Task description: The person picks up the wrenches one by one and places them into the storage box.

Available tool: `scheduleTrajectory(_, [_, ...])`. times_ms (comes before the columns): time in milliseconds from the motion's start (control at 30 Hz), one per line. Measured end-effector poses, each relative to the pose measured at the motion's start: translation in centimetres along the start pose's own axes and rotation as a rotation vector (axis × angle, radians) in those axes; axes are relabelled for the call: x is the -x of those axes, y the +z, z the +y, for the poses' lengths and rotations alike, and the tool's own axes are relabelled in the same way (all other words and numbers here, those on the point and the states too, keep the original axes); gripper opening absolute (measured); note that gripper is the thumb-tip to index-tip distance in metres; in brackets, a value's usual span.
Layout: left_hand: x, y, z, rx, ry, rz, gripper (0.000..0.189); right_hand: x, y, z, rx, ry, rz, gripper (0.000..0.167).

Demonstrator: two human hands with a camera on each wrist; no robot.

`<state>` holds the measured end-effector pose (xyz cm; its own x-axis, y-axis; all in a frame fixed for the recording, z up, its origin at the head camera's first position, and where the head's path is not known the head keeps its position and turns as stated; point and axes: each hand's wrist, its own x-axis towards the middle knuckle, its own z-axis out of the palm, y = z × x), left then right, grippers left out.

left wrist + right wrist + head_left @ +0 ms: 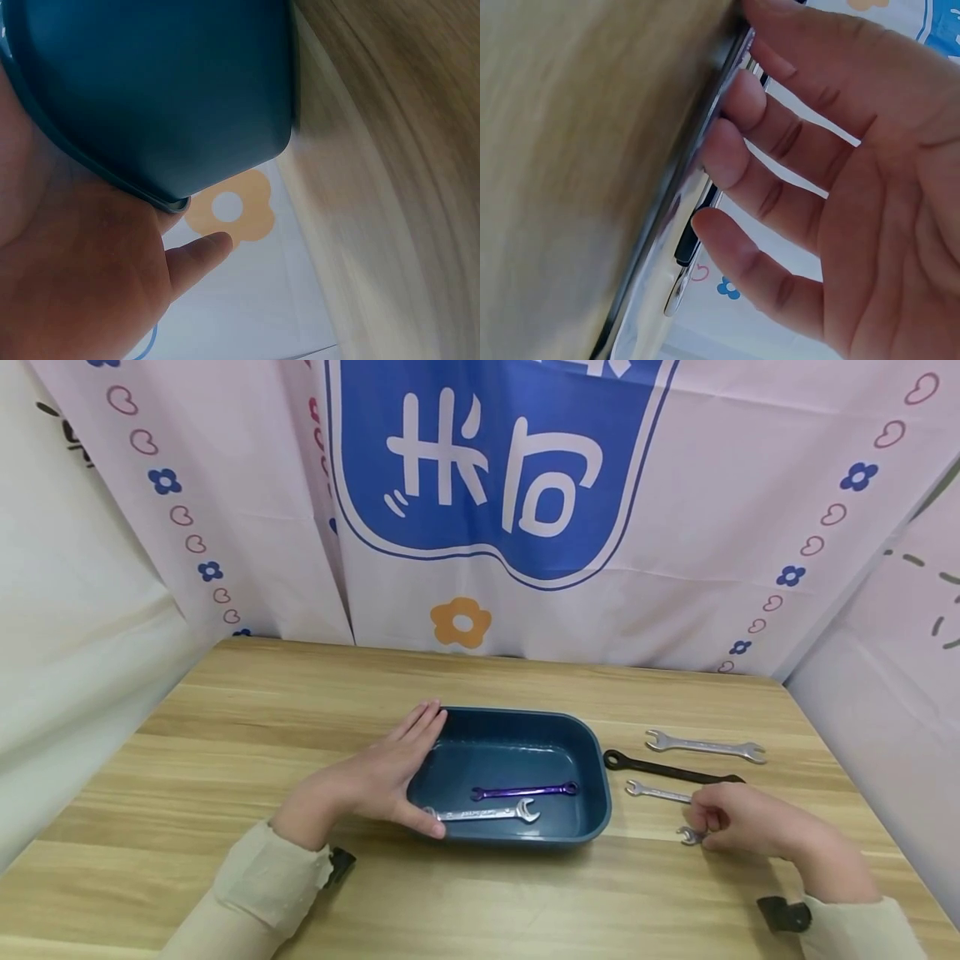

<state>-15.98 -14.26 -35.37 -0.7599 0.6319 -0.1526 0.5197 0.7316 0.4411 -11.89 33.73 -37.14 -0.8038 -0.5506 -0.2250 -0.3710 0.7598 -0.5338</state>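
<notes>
- Toward the right edge of the desk [525, 910], the right hand [753, 820] pinches the nearest wrench [687, 836], mostly hidden by its fingers.
- Mid-desk, the left hand [378, 775] spreads wide over the left end of the blue bin [517, 756], thumb at the near rim.
- In the bin, a double-ended silver wrench [480, 814] lies nearer, a purple wrench [525, 791] just behind.
- Between bin and desk's right edge: small silver wrench [660, 792], black wrench [675, 770], long silver wrench [705, 747].
- Behind the desk's far edge hangs printed cloth [637, 618].
</notes>
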Motion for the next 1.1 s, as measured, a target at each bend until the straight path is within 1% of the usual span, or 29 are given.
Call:
scheduleTrajectory(100, [0.0, 0.0, 0.0, 0.000, 0.000, 0.000, 0.143, 0.0, 0.1, -0.1, 0.014, -0.003, 0.002, 0.023])
scheduleTrajectory(233, [0.0, 0.0, -0.1, 0.001, 0.002, 0.002, 0.143, 0.0, 0.2, -0.5, 0.043, 0.021, -0.013, 0.024])
scheduleTrajectory(333, [0.0, 0.0, -0.1, 0.004, 0.005, 0.004, 0.143, 0.0, 0.2, -0.8, 0.051, 0.056, -0.026, 0.025])
scheduleTrajectory(433, [0.0, 0.0, -0.1, 0.006, 0.007, 0.003, 0.143, 0.0, 0.3, -0.9, 0.051, 0.064, -0.032, 0.025])
scheduleTrajectory(700, [0.0, 0.0, -0.1, 0.000, 0.007, 0.005, 0.142, 0.0, 0.3, -0.7, 0.057, 0.009, -0.020, 0.026])
scheduleTrajectory(800, [0.0, 0.0, 0.0, 0.001, 0.003, 0.004, 0.142, 0.0, 0.2, -0.4, 0.030, -0.009, -0.030, 0.025])
scheduleTrajectory(1000, [0.1, 0.0, 0.0, 0.006, 0.000, -0.001, 0.142, 0.2, -0.2, 0.2, -0.071, -0.057, -0.051, 0.019])
scheduleTrajectory(1100, [0.0, 0.0, 0.0, 0.007, 0.002, 0.000, 0.142, 0.3, -0.5, 0.3, -0.115, -0.051, -0.067, 0.015])
